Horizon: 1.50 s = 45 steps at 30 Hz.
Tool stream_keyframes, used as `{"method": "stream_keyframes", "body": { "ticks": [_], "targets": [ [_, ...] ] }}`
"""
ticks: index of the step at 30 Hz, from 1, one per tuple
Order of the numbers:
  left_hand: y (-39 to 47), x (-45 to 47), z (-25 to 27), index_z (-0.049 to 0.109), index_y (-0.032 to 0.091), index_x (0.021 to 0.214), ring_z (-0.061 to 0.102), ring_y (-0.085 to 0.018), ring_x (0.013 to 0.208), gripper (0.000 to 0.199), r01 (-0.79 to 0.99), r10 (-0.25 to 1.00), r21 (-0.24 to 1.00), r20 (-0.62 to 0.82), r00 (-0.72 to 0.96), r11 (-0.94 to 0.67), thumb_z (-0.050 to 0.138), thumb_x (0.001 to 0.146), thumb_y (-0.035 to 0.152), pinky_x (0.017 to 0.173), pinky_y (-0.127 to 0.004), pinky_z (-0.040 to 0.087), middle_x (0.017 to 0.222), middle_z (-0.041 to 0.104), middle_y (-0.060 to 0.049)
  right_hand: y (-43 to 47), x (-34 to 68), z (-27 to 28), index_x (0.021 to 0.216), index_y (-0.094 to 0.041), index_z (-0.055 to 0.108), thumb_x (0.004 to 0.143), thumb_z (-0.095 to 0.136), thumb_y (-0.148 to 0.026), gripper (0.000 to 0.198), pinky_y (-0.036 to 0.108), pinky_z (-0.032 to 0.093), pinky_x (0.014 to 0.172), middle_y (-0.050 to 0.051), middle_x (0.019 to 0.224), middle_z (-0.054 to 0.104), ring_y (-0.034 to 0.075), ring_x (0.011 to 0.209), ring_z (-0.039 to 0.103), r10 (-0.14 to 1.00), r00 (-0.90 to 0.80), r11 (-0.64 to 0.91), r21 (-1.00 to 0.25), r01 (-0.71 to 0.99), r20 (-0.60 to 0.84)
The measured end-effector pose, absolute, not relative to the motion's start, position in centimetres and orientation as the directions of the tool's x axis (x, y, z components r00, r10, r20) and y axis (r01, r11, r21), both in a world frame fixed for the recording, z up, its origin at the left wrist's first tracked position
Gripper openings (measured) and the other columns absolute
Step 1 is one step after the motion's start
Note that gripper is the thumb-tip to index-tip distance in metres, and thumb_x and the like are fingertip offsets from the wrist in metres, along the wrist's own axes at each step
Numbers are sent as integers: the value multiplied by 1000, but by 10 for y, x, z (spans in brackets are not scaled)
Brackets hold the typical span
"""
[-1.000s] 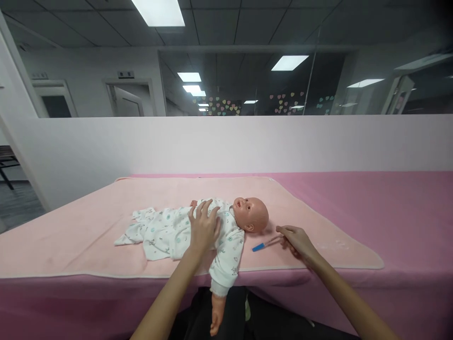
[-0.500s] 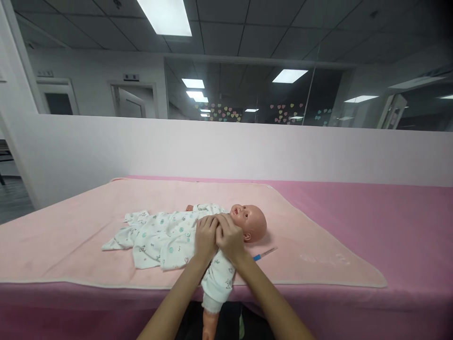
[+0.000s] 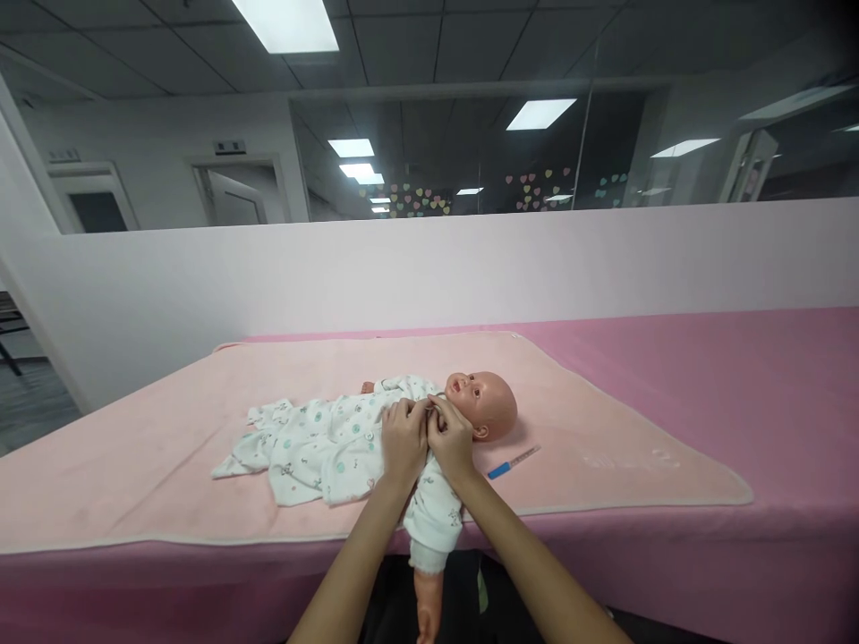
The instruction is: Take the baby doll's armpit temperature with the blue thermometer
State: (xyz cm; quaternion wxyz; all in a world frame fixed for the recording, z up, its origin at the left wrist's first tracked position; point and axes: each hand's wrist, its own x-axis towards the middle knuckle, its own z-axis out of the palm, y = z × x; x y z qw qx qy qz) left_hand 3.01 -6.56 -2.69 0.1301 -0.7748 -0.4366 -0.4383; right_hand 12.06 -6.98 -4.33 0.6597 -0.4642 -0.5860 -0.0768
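A baby doll [image 3: 493, 404] lies on its back, its bald head to the right and face turned up. It wears a white patterned gown [image 3: 322, 447]; one sleeved arm hangs over the near edge towards me. At the gown's neckline, just below the doll's chin, my left hand [image 3: 404, 440] is closed with its fingertips pinching the fabric. My right hand [image 3: 452, 440] meets it there, also closed in a pinch on the gown. The fingers partly hide what lies between them. Right of my right wrist is a slim thermometer-like stick [image 3: 514, 461] with a blue end.
A peach pad [image 3: 161, 429] with pale edging lies under the doll, over a pink table cover [image 3: 704, 394]. Behind the table stands a low white wall [image 3: 429, 277] with glass above it. A dark stool or chair part shows at far left.
The view has shifted and tilted slightly, so the doll appears farther right. My hands stay at the neckline, their fingertips now drawn into a finer pinch. More of the blue-ended stick shows.
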Motion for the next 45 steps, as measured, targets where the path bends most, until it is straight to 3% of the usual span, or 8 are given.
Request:
{"method": "stream_keyframes", "body": {
  "ticks": [7, 14, 19, 29, 37, 45],
  "targets": [
    [-66, 30, -28, 61, 20, 92, 52, -17, 78, 22, 703, 521, 299, 846, 118, -645, 40, 87, 25, 79, -33, 36, 81, 61, -4, -70, 120, -44, 116, -16, 52, 81, 40, -21, 37, 24, 47, 52, 7, 88, 68, 11, 47, 52, 542, 364, 516, -642, 568, 758],
    [-65, 31, -30, 60, 19, 88, 55, -18, 79, 18, 689, 518, 320, 850, 94, -650, 44, 84, 25, 82, -34, 37, 82, 64, -4, -67, 121, -46, 112, -17, 56, 83, 36, -19, 34, 28, 49, 69, 8, 92, 66, 16, 70, 61, 496, 308, 542, -567, 620, 812],
    [-65, 31, -30, 58, 19, 86, 55, -18, 79, 15, 690, 524, 335, 849, 76, -642, 45, 83, 24, 81, -34, 38, 82, 64, -3, -67, 122, -44, 93, -17, 65, 82, 37, -15, 30, 30, 48, 79, 8, 93, 65, 17, 85, 60, 443, 293, 598, -522, 608, 848],
    [-64, 30, -30, 55, 19, 79, 53, -17, 77, 6, 701, 522, 326, 849, 78, -634, 49, 78, 21, 79, -33, 38, 77, 61, -2, -68, 122, -43, 78, -17, 63, 79, 43, -14, 20, 26, 47, 69, 5, 79, 65, 16, 74, 59, 464, 352, 631, -582, 514, 813],
    [-65, 31, -29, 54, 19, 80, 52, -20, 77, 8, 749, 527, 272, 842, 120, -604, 47, 81, 25, 79, -34, 35, 78, 61, -3, -67, 122, -45, 82, -17, 58, 80, 42, -15, 17, 26, 46, 65, 4, 78, 63, 15, 70, 58, 459, 381, 611, -597, 520, 802],
    [-74, 24, -25, 53, 20, 74, 49, -21, 80, 11, 722, 510, 320, 858, 53, -613, 47, 68, 14, 77, -34, 34, 78, 58, -4, -66, 123, -46, 90, -17, 52, 83, 39, -19, 16, 29, 46, 68, 6, 82, 61, 17, 74, 58, 476, 426, 589, -639, 495, 769]
  ]
}}
